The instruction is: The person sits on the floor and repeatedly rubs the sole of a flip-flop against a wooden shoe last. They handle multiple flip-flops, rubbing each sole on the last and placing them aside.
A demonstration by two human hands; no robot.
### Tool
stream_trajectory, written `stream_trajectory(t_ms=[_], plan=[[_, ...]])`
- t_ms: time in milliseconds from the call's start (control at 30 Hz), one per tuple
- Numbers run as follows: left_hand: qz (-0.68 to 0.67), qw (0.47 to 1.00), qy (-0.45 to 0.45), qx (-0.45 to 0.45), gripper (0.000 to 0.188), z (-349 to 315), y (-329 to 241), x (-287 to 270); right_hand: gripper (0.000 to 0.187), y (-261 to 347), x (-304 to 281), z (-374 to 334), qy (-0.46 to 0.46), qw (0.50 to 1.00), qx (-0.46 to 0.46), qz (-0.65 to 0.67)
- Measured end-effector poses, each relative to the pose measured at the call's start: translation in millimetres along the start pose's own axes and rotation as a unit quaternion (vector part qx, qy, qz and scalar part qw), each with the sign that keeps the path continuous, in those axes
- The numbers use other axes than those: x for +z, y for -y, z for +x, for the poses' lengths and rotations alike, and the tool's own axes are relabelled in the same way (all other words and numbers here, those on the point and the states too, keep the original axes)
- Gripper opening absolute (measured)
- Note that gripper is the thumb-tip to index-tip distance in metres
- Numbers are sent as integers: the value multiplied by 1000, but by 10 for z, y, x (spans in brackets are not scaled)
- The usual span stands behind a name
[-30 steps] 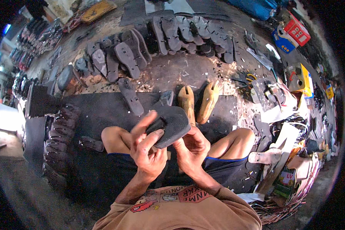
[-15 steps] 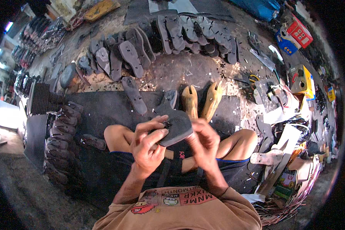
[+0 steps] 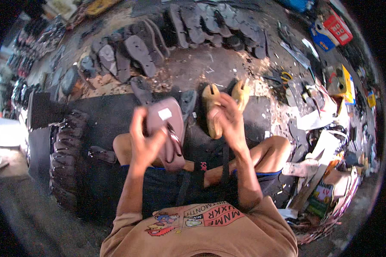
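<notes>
Gripping a pinkish sandal [image 3: 167, 128], the left hand [image 3: 143, 143] holds it upright.

You get a dim, warm-lit fisheye view, brightest glare at the far left edge, your left hand [image 3: 143, 139] and right hand [image 3: 227, 118] smeared by motion blur, straight edges bowing toward the rim, black vignette in every corner, deep shadow lower left.

Two wooden lasts [image 3: 225, 107] stand on the floor; behind them rows of soles [image 3: 167, 38], to their left a sandal [image 3: 167, 132], right scissors [image 3: 283, 78].
</notes>
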State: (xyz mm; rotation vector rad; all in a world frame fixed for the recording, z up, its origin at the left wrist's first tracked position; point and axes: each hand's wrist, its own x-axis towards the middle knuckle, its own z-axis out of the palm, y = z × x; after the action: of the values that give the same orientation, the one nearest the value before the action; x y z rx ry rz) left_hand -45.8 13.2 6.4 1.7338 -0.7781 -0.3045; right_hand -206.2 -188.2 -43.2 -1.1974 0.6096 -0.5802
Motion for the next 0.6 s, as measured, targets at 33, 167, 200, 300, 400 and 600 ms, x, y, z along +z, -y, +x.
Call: stream_trajectory(t_ms=[33, 167, 200, 300, 400, 600], plan=[[-207, 973, 9, -102, 46, 141, 87, -52, 75, -547, -118, 77, -107, 961, -89, -239], [-545, 822, 70, -149, 75, 492, 320, -111, 87, -1155, -84, -129, -49, 848, -99, -518], [-574, 800, 81, -156, 72, 515, 325, -112, 84, -1267, -202, -69, -79, 936, -39, -340], [-548, 817, -42, -175, 66, 546, 432, -356, 82, -407, -188, -413, -18, 996, 82, 38], [-513, 834, -118, -169, 61, 544, 538, -438, 79, 191, -164, -969, 74, 989, 3, -125], [-489, 853, -97, -157, 62, 564, 569, -420, 76, 662, 180, -1187, 164, 879, -180, -411]])
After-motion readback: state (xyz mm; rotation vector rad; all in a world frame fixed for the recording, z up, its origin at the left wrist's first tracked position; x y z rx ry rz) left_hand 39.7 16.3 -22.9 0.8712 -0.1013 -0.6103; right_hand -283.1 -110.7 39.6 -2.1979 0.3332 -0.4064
